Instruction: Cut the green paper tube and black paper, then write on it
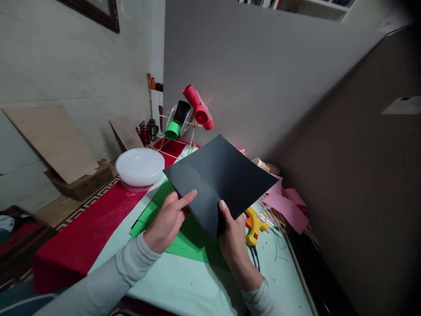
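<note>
The fingers [188, 199] of the left hand [166, 224] and right hand [234, 241] pinch the near edges of a black sheet [226, 171], held above green sheets [187, 245] on the desk [177, 285]; uneven pressure could crease it where it bows, and a rightward swing could knock the yellow glue gun [254, 226] just beside the right hand

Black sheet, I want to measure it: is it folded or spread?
Spread; the black sheet shows a broad, slightly bent face in the left hand and right hand. Cannot tell about layers underneath.
</note>
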`<state>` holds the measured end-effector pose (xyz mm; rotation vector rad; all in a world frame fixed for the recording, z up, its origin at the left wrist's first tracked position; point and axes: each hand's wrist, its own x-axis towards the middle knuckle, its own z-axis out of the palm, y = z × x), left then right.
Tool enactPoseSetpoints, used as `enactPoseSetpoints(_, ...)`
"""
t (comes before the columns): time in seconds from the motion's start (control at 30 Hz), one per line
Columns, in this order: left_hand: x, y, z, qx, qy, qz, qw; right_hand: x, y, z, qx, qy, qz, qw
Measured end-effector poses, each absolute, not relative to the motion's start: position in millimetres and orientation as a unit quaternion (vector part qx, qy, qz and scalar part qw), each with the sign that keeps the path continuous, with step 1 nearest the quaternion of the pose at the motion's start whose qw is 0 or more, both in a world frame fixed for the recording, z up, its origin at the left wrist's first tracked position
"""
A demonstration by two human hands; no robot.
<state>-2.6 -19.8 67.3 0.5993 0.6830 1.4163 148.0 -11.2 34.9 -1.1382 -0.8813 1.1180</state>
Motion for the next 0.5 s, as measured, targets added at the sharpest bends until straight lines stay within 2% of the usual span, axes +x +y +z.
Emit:
enactPoseSetpoints(0.23,15.9,-7.9,65.2,0.208,0.313,0.674,0.636,136.6,-26.9,48.5,-0.500,-0.393,0.473,0.610)
enactPoseSetpoints(0.5,16.8,0.2,48.4,0.252,0.381,0.700,0.548,141.7,-16.2,43.0,-0.404,-0.336,0.551,0.648)
